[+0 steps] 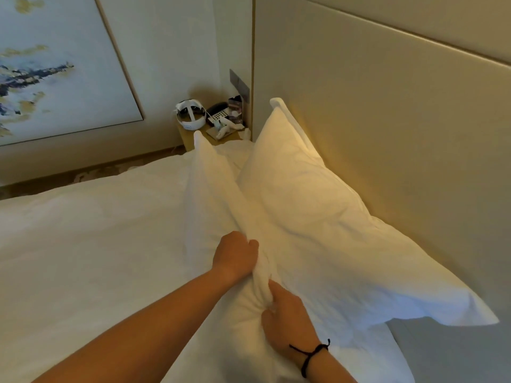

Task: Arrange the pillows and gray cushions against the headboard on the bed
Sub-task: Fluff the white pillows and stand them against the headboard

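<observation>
A white pillow (318, 214) leans against the beige padded headboard (387, 111) on the right. In front of it a second white pillow (213, 183) stands on edge on the bed. My left hand (235, 255) grips its upper edge. My right hand (287, 319), with a black cord round the wrist, pinches the same pillow lower down, nearer to me. No gray cushions are in view.
White bedding (91, 244) covers the bed to the left. A bedside table (193, 134) at the far end holds a white headset (190, 116), a phone (218, 113) and small items. A framed painting (55, 64) hangs on the left wall.
</observation>
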Available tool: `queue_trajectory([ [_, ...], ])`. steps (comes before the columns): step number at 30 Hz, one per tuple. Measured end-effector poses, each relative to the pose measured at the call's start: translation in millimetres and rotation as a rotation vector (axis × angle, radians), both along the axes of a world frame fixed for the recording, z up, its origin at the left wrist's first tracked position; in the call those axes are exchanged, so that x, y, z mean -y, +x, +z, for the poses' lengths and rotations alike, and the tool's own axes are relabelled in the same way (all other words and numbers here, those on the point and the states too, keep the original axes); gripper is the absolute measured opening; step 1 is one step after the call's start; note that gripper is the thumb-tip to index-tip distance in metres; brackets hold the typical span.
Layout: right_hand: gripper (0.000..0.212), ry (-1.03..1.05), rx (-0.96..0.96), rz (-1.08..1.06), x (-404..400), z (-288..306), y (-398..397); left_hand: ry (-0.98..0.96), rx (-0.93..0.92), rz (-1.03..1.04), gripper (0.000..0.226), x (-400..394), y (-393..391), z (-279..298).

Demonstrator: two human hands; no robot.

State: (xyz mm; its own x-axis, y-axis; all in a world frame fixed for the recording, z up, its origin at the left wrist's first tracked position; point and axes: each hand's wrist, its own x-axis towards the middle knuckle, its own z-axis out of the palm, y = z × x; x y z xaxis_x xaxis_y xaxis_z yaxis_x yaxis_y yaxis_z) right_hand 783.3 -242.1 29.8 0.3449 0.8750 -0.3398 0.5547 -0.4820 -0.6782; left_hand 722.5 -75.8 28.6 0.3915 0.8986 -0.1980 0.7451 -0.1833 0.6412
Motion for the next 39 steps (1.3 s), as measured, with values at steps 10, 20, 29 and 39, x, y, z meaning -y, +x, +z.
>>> queue_trajectory([
  [10,0.056,-0.258,0.198,-0.126,44,-63,39,-0.154,-0.201,-0.243,0.021,33,42,-41],
  [20,0.031,-0.169,0.441,0.088,44,-66,39,0.391,-0.637,-0.751,0.042,19,16,-31],
  [29,0.03,-0.219,0.423,0.0,47,-63,74,0.215,-0.511,-0.51,0.052,28,-9,-36],
  [39,0.049,0.164,0.306,0.416,-51,-36,-78,-0.07,-0.304,0.014,0.05,52,-201,-64],
])
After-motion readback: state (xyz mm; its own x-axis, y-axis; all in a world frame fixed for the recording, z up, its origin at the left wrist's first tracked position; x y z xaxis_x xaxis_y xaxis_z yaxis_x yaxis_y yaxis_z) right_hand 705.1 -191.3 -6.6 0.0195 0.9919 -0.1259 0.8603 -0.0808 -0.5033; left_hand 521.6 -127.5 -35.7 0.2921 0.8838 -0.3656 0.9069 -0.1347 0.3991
